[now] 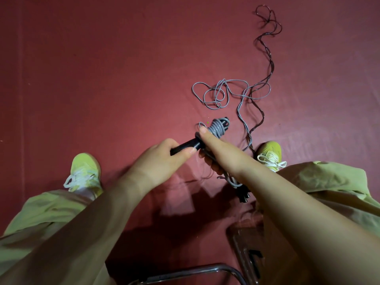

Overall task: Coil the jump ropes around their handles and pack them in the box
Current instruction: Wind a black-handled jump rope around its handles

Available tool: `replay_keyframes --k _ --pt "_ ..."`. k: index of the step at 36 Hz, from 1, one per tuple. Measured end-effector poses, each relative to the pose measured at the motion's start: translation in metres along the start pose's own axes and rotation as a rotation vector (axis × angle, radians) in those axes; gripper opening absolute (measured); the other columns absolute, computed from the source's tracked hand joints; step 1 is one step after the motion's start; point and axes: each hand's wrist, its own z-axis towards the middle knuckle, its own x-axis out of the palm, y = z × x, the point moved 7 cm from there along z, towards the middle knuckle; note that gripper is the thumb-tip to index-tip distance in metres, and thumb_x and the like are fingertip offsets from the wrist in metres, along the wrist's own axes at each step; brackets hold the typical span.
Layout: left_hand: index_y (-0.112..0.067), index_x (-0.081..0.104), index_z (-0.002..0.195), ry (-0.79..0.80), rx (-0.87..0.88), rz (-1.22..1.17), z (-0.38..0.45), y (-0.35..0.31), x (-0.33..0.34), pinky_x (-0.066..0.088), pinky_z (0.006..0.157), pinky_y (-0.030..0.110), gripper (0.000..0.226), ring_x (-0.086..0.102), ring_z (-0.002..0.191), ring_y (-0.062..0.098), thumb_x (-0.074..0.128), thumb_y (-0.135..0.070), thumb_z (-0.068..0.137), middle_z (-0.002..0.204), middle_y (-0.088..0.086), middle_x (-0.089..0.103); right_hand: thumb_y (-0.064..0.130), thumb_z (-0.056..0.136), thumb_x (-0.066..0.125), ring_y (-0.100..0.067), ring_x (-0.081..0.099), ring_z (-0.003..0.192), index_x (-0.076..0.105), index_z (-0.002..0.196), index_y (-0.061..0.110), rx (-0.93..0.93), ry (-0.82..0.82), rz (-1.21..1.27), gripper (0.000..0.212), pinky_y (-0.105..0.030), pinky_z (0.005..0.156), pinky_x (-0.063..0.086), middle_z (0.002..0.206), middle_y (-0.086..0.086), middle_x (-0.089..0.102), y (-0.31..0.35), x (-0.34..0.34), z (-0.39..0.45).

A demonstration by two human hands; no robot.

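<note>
At frame centre the left hand (164, 155) grips the black handle (186, 145); the right hand (213, 149) pinches the grey rope (230, 93) against it. A few turns are wound; most rope lies loose on the floor, upper centre. The dark rope (269, 58) is uncoiled, nothing packed.

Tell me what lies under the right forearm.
Under the right forearm, dark handle ends and grey rope poke out above the red floor. The rest of them is covered.
</note>
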Motion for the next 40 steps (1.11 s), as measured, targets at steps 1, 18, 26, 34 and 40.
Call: replay_keyframes --k 1,18,26,34,40 --pt "-0.021 0.057 0.088 0.001 -0.003 -0.013 0.0 0.0 0.001 0.04 0.064 0.032 0.038 0.058 0.077 0.019 0.056 -0.058 0.081 0.077 -0.004 0.062 0.07 0.088 0.039 -0.013 0.032 0.049 0.055 0.078 0.015 -0.003 -0.002 0.019 0.058 -0.025 0.046 0.024 0.063 -0.001 0.041 0.001 0.0 0.0" --pt "-0.008 0.074 0.099 1.005 -0.172 -1.164 -0.042 -0.033 0.046 0.055 0.064 0.037 0.091 0.068 0.071 0.028 0.032 -0.081 0.064 0.089 0.015 0.07 0.046 0.077 0.046 -0.013 0.037 0.034 0.044 0.081 0.01 -0.271 0.275 0.412 0.036 -0.03 0.044 0.025 0.043 0.002 0.044 0.029 0.013 -0.012" --pt "-0.017 0.061 0.079 0.907 -0.258 -1.076 -0.038 -0.028 0.046 0.028 0.051 0.026 0.073 0.028 0.045 0.011 0.021 -0.077 0.074 0.06 -0.001 0.047 0.063 0.085 0.038 -0.018 0.029 0.053 0.046 0.072 0.014 -0.168 0.087 0.061 0.052 -0.032 0.052 0.023 0.056 0.0 0.034 0.02 0.002 -0.006" --pt "-0.015 0.057 0.08 0.637 -0.296 -0.825 -0.029 -0.016 0.045 0.026 0.047 0.023 0.068 0.023 0.04 0.009 0.023 -0.074 0.082 0.057 0.002 0.054 0.061 0.097 0.025 -0.003 0.032 0.035 0.037 0.054 0.019 -0.135 -0.066 -0.201 0.061 -0.025 0.048 0.022 0.036 0.011 0.035 0.01 -0.002 0.001" --pt "-0.017 0.058 0.077 0.377 -0.231 -0.568 -0.021 -0.007 0.039 0.029 0.047 0.023 0.062 0.032 0.04 0.01 0.019 -0.062 0.095 0.056 0.001 0.057 0.061 0.097 0.019 -0.002 0.037 0.036 0.053 0.067 0.016 -0.074 -0.012 -0.26 0.064 -0.021 0.046 0.028 0.049 0.008 0.042 0.001 0.004 0.002"
